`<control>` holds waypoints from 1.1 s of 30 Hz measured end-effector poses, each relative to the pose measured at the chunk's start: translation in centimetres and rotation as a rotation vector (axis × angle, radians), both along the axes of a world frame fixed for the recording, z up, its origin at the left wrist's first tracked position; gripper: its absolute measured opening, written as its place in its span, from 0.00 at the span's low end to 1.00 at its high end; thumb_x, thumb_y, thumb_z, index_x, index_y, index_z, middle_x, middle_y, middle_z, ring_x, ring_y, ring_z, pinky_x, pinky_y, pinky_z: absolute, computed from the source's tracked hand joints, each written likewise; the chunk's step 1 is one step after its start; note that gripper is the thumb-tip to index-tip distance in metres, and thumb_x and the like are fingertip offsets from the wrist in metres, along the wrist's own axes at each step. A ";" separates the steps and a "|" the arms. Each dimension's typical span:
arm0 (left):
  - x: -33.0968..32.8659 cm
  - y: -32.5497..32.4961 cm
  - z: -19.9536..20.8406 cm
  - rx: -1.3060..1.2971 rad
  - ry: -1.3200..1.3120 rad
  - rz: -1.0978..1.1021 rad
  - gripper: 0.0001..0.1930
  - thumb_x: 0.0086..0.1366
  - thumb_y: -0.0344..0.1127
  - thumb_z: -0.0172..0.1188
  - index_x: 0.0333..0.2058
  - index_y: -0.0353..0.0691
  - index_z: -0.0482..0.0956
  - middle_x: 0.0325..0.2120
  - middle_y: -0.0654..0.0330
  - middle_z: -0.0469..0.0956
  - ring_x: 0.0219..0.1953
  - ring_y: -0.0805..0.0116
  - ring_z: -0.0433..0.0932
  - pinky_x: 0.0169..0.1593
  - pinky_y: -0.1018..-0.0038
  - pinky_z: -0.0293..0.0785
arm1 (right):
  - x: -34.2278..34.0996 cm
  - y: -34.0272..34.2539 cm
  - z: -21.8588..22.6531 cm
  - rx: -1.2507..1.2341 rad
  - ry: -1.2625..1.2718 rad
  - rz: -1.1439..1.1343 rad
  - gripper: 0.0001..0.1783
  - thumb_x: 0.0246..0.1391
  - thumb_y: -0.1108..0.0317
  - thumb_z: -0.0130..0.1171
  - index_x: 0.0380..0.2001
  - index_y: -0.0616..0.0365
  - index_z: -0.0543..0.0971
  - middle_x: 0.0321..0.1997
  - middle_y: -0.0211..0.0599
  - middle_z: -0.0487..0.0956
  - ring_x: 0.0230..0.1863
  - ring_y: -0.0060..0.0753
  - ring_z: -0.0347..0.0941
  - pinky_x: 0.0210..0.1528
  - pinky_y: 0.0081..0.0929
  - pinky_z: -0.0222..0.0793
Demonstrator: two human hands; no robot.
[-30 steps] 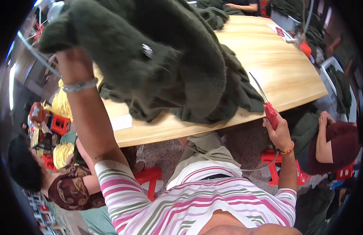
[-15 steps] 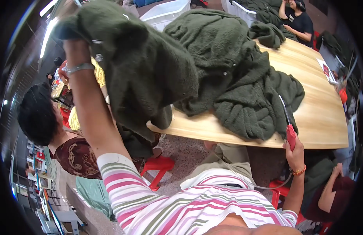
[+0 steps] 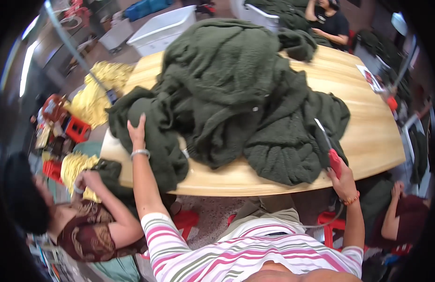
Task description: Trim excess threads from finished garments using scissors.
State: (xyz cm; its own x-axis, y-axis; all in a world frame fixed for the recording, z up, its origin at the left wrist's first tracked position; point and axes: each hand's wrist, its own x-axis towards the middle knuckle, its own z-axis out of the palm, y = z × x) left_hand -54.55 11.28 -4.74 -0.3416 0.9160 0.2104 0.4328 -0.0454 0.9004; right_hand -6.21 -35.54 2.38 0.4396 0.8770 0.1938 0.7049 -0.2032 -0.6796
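Note:
My left hand [image 3: 137, 132] rests open, thumb and fingers apart, on a dark green fleecy garment [image 3: 154, 136] at the table's left edge. A large heap of the same dark green cloth [image 3: 222, 70] spreads over the middle of the table, with a small shiny button-like spot on it. My right hand [image 3: 343, 181] is closed around the red handle of a tool [image 3: 335, 162] with a long thin metal tip. A pale cord runs near that hand toward my waist. The tip points up and away, over the right part of the heap.
The wooden table [image 3: 372, 136] has a curved near edge. Beyond it stand white plastic bins [image 3: 163, 30]. A person [image 3: 93, 221] in a patterned top works close on my left; another [image 3: 400, 221] sits at right, one more [image 3: 330, 23] at the far side. Yellow cloth [image 3: 97, 89] lies at left.
My left hand has come down from high on the left, and the green garment it held up now lies on the table. My right hand still grips the red-handled tool.

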 end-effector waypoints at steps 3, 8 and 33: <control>-1.5 0.5 -5.0 -0.114 0.650 0.157 0.40 0.51 0.59 0.61 0.60 0.48 0.61 0.54 0.44 0.67 0.54 0.44 0.68 0.54 0.52 0.66 | -0.8 1.7 0.3 -0.074 0.036 0.007 0.25 0.54 0.77 0.52 0.57 0.62 0.66 0.43 0.44 0.78 0.36 0.27 0.76 0.40 0.25 0.71; -0.1 1.1 -3.9 -0.186 0.706 0.179 0.36 0.55 0.54 0.59 0.60 0.47 0.61 0.54 0.45 0.67 0.54 0.44 0.68 0.52 0.50 0.67 | -1.1 1.5 -0.9 -0.073 0.017 -0.076 0.24 0.54 0.74 0.55 0.56 0.61 0.67 0.29 0.43 0.77 0.30 0.31 0.77 0.37 0.27 0.71; 34.6 -24.5 1.9 0.261 0.159 -1.357 0.14 0.55 0.25 0.61 0.42 0.38 0.76 0.42 0.53 0.75 0.41 0.56 0.76 0.44 0.69 0.74 | 6.7 1.7 -8.0 -0.033 0.657 -0.343 0.24 0.54 0.70 0.56 0.55 0.62 0.66 0.30 0.32 0.75 0.26 0.22 0.75 0.24 0.20 0.73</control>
State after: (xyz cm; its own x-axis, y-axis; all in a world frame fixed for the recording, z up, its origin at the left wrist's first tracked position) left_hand -19.98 -13.21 -2.89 0.8165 0.4374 0.3767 0.0114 -0.6647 0.7471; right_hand 0.45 -33.79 -5.58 0.7065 0.6701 -0.2276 0.0480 -0.3663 -0.9293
